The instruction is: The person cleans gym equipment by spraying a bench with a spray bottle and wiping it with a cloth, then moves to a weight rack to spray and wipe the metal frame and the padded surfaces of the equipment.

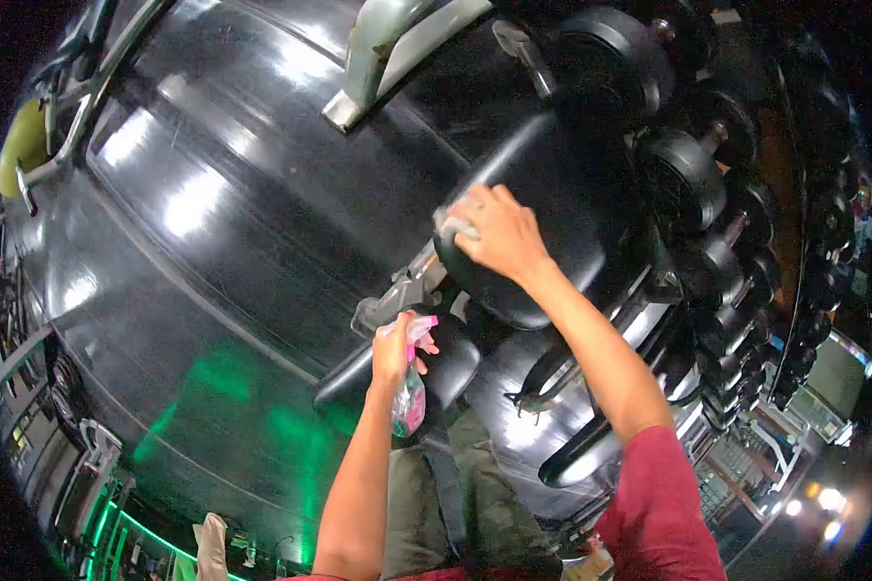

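Note:
In my left hand (395, 351) is a clear spray bottle (409, 402) with a pink and white trigger head, held upright above the seat pad (455, 358) of a black workout bench. My right hand (502, 232) is closed around a crumpled whitish cloth (458, 221). It presses the cloth at the left edge of the bench's larger black pad (543, 242). The metal bench frame (407, 290) shows between the two pads. How the cloth sits under my fingers is partly hidden.
Racked dumbbells (683, 179) line the right side, close to the bench. A grey metal machine leg (363, 77) stands on the shiny black floor (252, 194) ahead. At the far left is a yellow-green ball-like object (24, 145) by metal tubing. My legs (417, 504) are below.

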`<state>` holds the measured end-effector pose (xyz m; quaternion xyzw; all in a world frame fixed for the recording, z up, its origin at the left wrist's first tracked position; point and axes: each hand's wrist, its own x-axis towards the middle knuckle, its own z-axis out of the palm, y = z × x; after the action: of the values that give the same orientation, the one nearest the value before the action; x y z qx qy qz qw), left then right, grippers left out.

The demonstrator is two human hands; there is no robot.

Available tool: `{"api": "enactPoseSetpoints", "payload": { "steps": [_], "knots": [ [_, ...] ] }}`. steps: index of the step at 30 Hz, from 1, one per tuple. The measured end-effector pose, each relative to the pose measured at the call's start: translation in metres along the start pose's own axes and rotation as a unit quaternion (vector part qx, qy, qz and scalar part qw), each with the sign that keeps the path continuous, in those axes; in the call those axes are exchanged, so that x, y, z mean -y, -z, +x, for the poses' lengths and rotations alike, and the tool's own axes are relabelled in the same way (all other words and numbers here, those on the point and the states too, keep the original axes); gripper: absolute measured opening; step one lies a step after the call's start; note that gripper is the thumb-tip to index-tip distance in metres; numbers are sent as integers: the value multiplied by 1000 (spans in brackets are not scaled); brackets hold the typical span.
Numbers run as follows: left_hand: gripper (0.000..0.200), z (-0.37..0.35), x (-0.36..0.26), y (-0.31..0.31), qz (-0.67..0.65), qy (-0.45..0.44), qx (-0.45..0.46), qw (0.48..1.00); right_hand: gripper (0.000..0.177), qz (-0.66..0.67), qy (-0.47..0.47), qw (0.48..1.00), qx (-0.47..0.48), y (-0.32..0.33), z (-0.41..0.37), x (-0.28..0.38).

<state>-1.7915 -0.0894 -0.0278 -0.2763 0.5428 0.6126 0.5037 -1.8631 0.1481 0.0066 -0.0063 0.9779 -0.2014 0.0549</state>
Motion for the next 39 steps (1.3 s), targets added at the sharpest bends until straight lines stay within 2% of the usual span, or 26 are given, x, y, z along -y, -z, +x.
{"api": "enactPoseSetpoints", "payload": {
  "steps": [1,4,7,8,10,11,16,18,20,24,26,28,31,35,37,39],
  "knots": [
    [47,0,-2,-1,-4,-1,-10,1000,26,-33,35,995,91,3,-2,11],
    [46,2,-3,-3,-25,15,-19,999,27,-43,182,968,165,-9,0,14],
    [46,2,-5,-3,-21,15,-21,999,22,-82,103,977,166,2,36,9],
    [46,2,-5,-3,-22,16,-22,999,21,-105,67,986,106,-2,46,2],
    [48,3,-3,-3,-6,11,-19,1000,21,-113,-22,989,95,-6,68,-10],
    [48,4,-3,-2,-6,12,-20,1000,21,-112,-22,989,96,-9,69,-10],
    [46,5,-4,-1,-14,32,-25,999,22,-203,113,941,247,-29,64,23],
    [47,6,-3,-1,-13,26,-20,999,22,-193,147,940,241,-27,60,27],
    [48,7,-1,0,-12,20,-15,1000,19,-152,172,925,303,-13,60,28],
    [48,7,-2,0,-24,26,-14,999,18,-183,224,908,302,-13,36,34],
    [47,7,-2,1,-25,37,-20,999,11,-213,250,904,273,-29,8,36],
    [48,7,-2,1,-31,29,-15,999,12,-250,213,920,215,-36,-22,47],
    [49,6,-2,1,-34,16,-15,999,10,-303,156,920,193,-36,-59,49],
    [50,6,-2,1,-29,6,-7,1000,12,-273,139,929,208,-26,-119,28],
    [50,8,1,2,-26,10,-3,1000,15,-228,93,937,249,-17,-143,16],
    [50,10,1,4,-22,12,-2,1000,17,-212,78,948,226,-16,-151,8]
  ]
}}
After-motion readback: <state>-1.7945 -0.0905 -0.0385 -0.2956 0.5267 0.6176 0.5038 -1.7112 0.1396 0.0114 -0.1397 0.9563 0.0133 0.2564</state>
